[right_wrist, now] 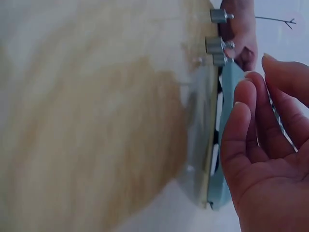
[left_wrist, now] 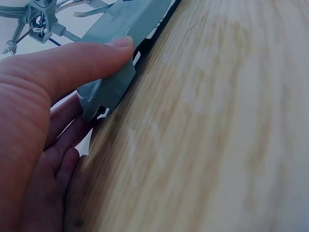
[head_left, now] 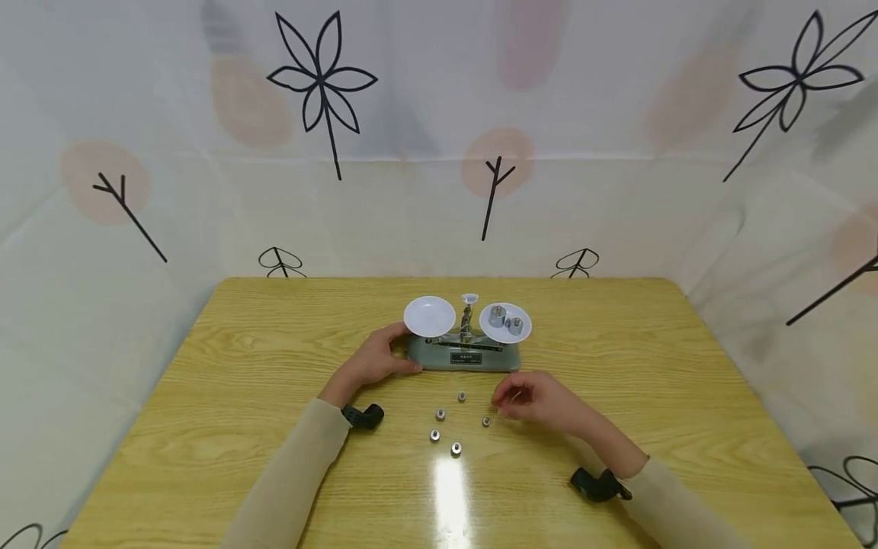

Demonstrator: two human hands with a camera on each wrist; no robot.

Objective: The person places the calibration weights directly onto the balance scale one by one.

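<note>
A small balance scale with a grey-green base (head_left: 427,355) stands toward the back of the table. My left hand (head_left: 373,360) grips the base's left end, thumb on the front face and fingers behind, as the left wrist view shows. The scale's left pan (head_left: 429,316) is bare; its right pan (head_left: 488,332) carries metal weights (head_left: 498,316) of different sizes. In front of the scale's right end, my right hand (head_left: 540,398) hovers with loosely bent fingers, thumb apart from the fingertips and nothing visible between them. A small weight (head_left: 486,422) stands just left of it.
Several more small weights stand in front of the scale, among them one nearer the base (head_left: 462,396) and one nearest me (head_left: 456,450). The wood-grain table (head_left: 274,328) ends at a patterned cloth backdrop (head_left: 411,206). Dark straps (head_left: 595,486) sit at both wrists.
</note>
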